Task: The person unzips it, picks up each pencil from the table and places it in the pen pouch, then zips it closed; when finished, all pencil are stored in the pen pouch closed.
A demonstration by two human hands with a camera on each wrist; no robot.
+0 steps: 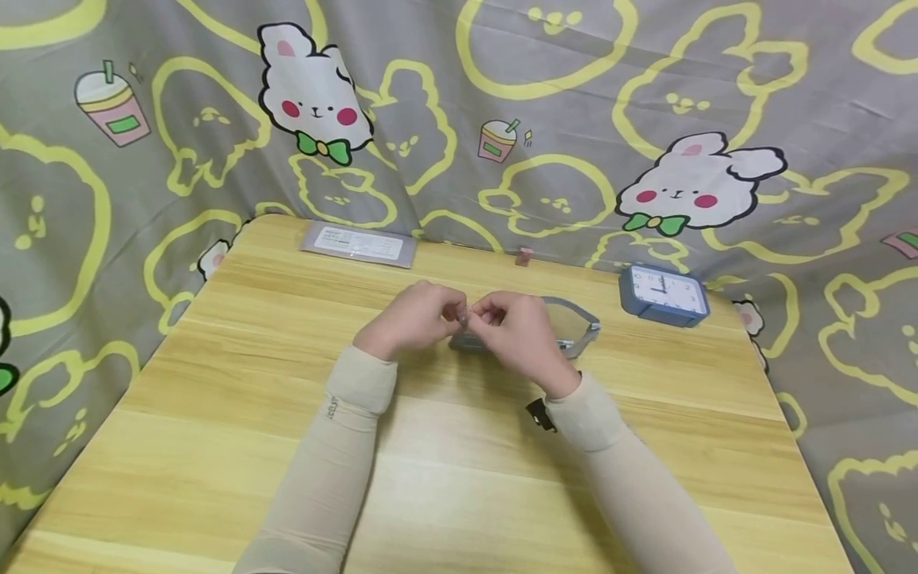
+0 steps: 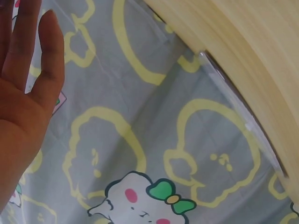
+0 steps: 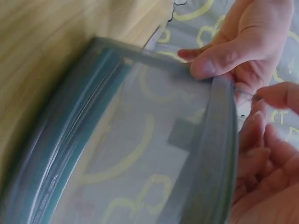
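A see-through pouch [image 1: 584, 339] with grey-blue trim and a zipper lies on the table under and beside my right hand [image 1: 522, 335]. In the right wrist view the pouch [image 3: 121, 140] fills much of the picture, its clear panel between two trimmed edges. My left hand [image 1: 419, 319] pinches the pouch's end, thumb pressed at the corner. My right fingertips meet it there and pinch a small thin piece at that corner; I cannot tell what it is. In the left wrist view only the outer fingers of my left hand [image 2: 28, 79] show, with the pouch out of frame.
A blue clock [image 1: 665, 295] stands at the back right of the wooden table [image 1: 459, 478]. Toward the back left lies a flat packet [image 1: 358, 244] with a white label. A small reddish piece [image 1: 524, 256] sits by the back edge, against the patterned curtain [image 1: 430, 119].
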